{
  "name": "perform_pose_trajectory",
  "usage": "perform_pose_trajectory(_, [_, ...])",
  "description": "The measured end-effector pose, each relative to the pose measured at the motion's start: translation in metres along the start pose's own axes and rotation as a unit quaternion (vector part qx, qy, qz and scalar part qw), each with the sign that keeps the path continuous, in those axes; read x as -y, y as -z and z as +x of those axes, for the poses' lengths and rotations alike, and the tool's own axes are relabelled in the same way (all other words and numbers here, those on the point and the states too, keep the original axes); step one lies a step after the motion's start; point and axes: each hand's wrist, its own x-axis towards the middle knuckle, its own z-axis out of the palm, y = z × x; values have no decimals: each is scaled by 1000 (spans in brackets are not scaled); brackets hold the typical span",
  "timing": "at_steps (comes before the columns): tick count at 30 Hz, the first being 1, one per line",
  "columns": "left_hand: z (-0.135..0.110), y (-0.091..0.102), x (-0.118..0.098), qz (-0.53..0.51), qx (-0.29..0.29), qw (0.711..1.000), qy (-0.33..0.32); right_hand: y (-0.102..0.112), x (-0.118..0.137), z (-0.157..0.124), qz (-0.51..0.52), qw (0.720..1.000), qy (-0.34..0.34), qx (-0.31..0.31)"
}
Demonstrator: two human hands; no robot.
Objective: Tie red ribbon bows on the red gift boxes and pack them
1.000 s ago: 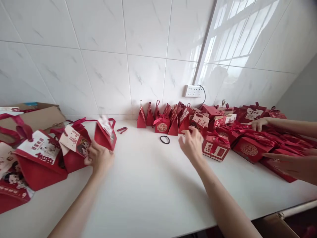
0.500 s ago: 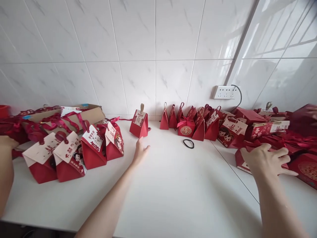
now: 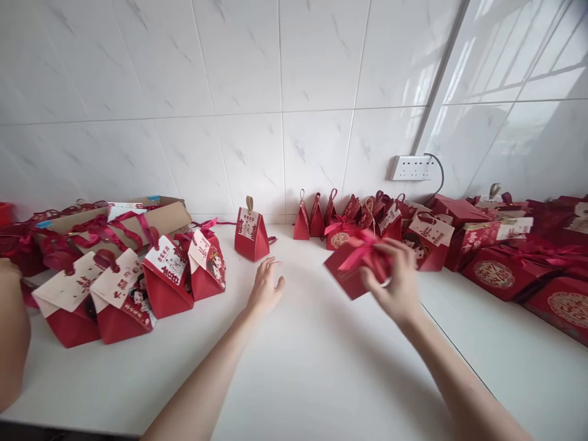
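Observation:
My right hand [image 3: 397, 278] grips a red gift box [image 3: 351, 269] with a bright pink-red ribbon bow. The box is tilted and held above the white table, right of the middle. My left hand [image 3: 266, 288] is open and holds nothing, its thumb and fingers apart. Just beyond it stands a red triangular gift box [image 3: 252, 236] with a white label and a gold loop, apart from my fingers. Behind the held box is a row of small red boxes with loops, among them a bowed box [image 3: 339, 237] with a round gold emblem.
Several red boxes with white flaps [image 3: 122, 294] stand at the left, before a cardboard carton [image 3: 165, 215] draped with ribbons. More red boxes [image 3: 493, 272] crowd the right side. A white power strip [image 3: 413, 168] is on the tiled wall. Another person's arm [image 3: 11, 343] shows at the left edge.
My right hand has brought the bowed box from the right pile leftward to the middle. My left hand has shifted slightly, away from the triangular box. A person's hand at far right has gone.

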Motion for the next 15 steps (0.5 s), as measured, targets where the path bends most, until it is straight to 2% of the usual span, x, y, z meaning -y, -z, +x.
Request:
perform_pose_trajectory(3, [-3, 2, -9, -7, 34, 999, -15, -17, 20, -13, 76, 975, 49, 205])
perform_pose_trajectory(5, [-6, 2, -17, -16, 63, 998, -19, -20, 25, -16, 101, 954, 49, 277])
perform_pose_trajectory(10, [-12, 1, -29, -34, 142, 988, -55, -10, 18, -14, 169, 943, -8, 286])
perform_pose_trajectory(15, [5, -5, -7, 106, 98, 989, 44, -13, 21, -14, 183, 938, 3, 293])
